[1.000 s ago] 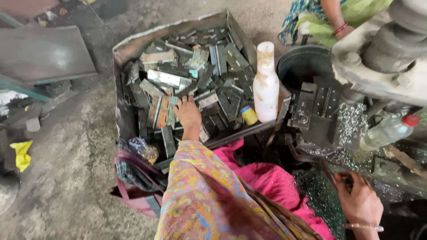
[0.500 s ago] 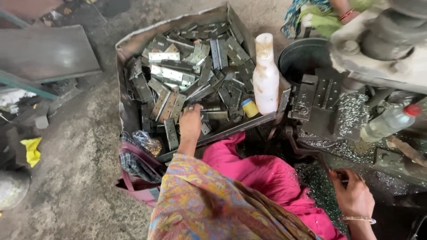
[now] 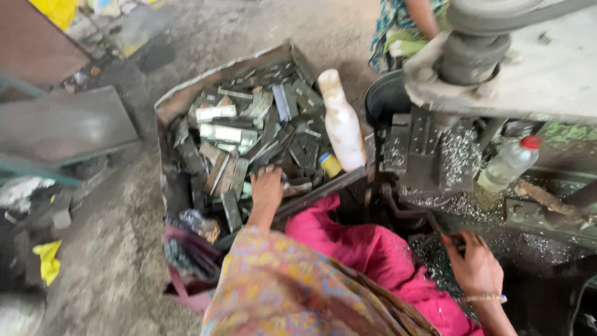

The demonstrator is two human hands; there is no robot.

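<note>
A dented metal box (image 3: 180, 99) on the floor is full of several flat grey metal pieces (image 3: 230, 134). My left hand (image 3: 267, 190) lies palm down on the pieces near the box's front edge, its fingertips buried among them, so whether it grips one is hidden. My right hand (image 3: 476, 267) is low at the right with its fingers curled around the end of a dark lever (image 3: 429, 221) that runs from the press machine (image 3: 429, 149). My patterned sleeve and pink clothing fill the bottom middle.
A white plastic bottle (image 3: 342, 130) leans on the box's right side, a small yellow-topped container (image 3: 329, 165) beside it. Metal shavings (image 3: 463, 149) and a clear red-capped bottle (image 3: 510, 163) sit at the machine. Another person (image 3: 404, 28) is beyond a black tub (image 3: 382, 99). A metal sheet (image 3: 62, 124) lies left.
My left hand has drawn back toward the box's near edge. My right hand has come up from the bottom corner to the lever. The view has shifted a little.
</note>
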